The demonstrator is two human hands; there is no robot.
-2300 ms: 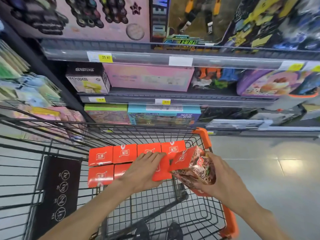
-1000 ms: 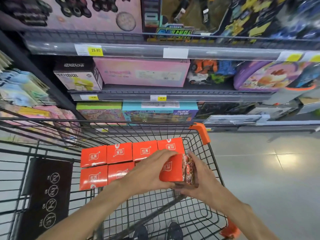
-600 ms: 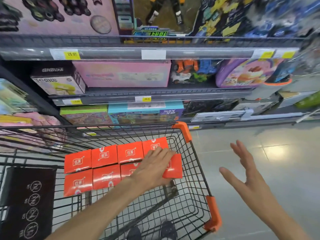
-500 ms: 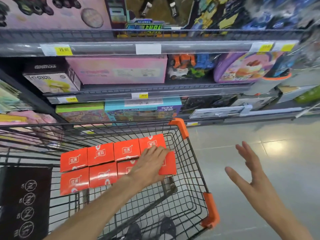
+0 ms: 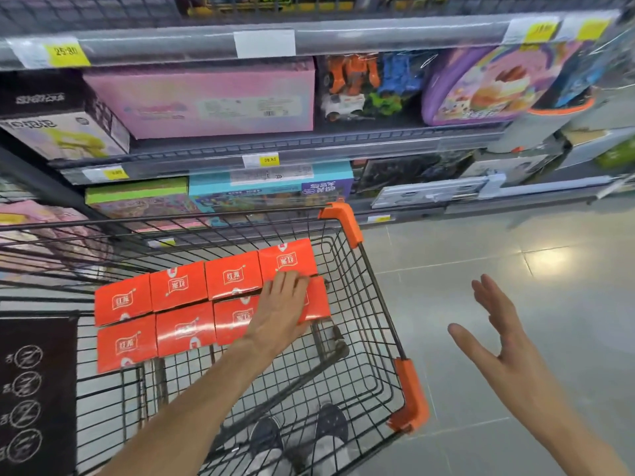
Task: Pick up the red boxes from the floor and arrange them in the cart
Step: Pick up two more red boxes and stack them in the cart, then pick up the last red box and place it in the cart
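Note:
Several red boxes (image 5: pixel 178 286) lie flat in two rows on the raised wire shelf of the black wire cart (image 5: pixel 372 304). My left hand (image 5: pixel 280 310) rests flat on the box at the right end of the near row (image 5: pixel 319 300), with the fingers stretched over its top and not curled round it. My right hand (image 5: pixel 498 338) hovers outside the cart to its right, above the floor, with fingers spread and nothing in it. No red box shows on the floor in this view.
Store shelves (image 5: pixel 275 149) packed with toy boxes stand right behind the cart. Orange corner guards (image 5: pixel 342 223) mark the cart's right side. A black sign panel (image 5: pixel 34 389) hangs at its left. Grey tiled floor (image 5: pixel 515 269) spreads to the right. My shoes (image 5: pixel 330 424) show through the cart's bottom.
My right hand brought a red box to the near row's right end, let go and drew out to the right of the cart. My left hand stayed on that box.

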